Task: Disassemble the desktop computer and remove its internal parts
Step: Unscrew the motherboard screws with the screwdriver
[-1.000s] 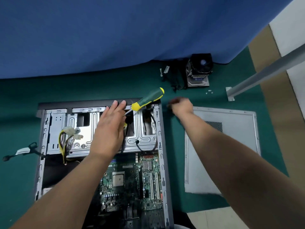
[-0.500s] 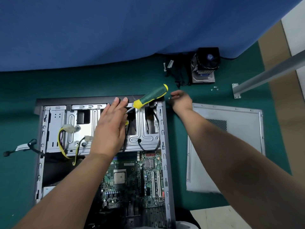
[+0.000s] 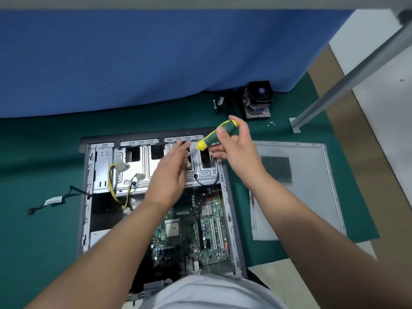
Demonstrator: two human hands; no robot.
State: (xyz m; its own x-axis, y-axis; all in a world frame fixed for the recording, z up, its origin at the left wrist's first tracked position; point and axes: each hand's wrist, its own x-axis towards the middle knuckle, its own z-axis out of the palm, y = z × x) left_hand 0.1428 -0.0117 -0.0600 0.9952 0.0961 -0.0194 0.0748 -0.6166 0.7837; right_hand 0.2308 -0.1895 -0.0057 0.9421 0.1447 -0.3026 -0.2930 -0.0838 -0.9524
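Head view: one open desktop computer case (image 3: 229, 197) lies flat on a green mat (image 3: 44, 219), side panel off, near the middle of the scene. Inside it, one green motherboard (image 3: 200, 230) fills the near right part, with one square CPU (image 3: 172, 228) on it, and one silver drive cage (image 3: 138, 166) spans the far end. One bundle of yellow and black power wires (image 3: 111, 181) with two white connectors loops over the left of the cage.

Two bare hands work above the cage. The right hand (image 3: 238, 148) grips one green and yellow screwdriver (image 3: 215, 136) by its handle, fingers curled round it, the shaft pointing down and left toward the cage. The left hand (image 3: 171, 172) has relaxed, mostly straight fingers reaching up to the screwdriver's shaft; whether they pinch it I cannot tell.

One grey side panel (image 3: 307, 197) lies flat just right of the case. At the far edge, against a blue cloth (image 3: 156, 63), stands one CPU cooler with fan (image 3: 258, 99). A few small screws (image 3: 271, 124) lie near it, too small to count. One loose black cable (image 3: 53, 200) trails left of the case
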